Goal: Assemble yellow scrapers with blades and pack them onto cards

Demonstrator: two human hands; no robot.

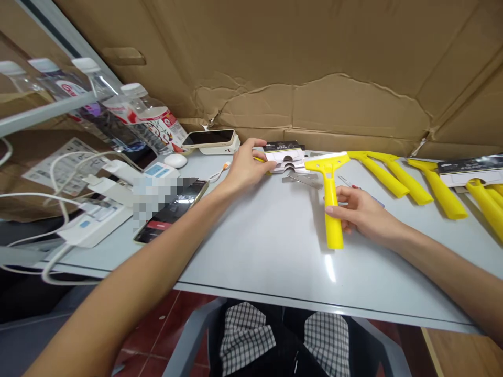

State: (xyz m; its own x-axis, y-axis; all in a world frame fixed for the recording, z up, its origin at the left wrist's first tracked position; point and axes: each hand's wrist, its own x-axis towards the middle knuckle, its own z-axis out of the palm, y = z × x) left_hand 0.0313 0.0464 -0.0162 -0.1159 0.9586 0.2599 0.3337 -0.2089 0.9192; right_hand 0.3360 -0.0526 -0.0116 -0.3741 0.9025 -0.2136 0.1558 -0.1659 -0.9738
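In the head view, we have a pale table (243, 256) backed by a cardboard wall (314, 47) across the top of the frame. Our right hand (359, 209) is wrapped around a yellow scraper (332, 204) right of centre; our left hand (249, 162) touches a packet (283, 153) near the centre (gripped or not, we cannot tell). Room to move runs between the phone (194, 191) at left and yellow handles (444, 191) at right, down to the front edge (275, 299).

the scraper (330, 189) looks smooth plastic, the tabletop (259, 235) glossy, the cardboard (291, 57) matt.
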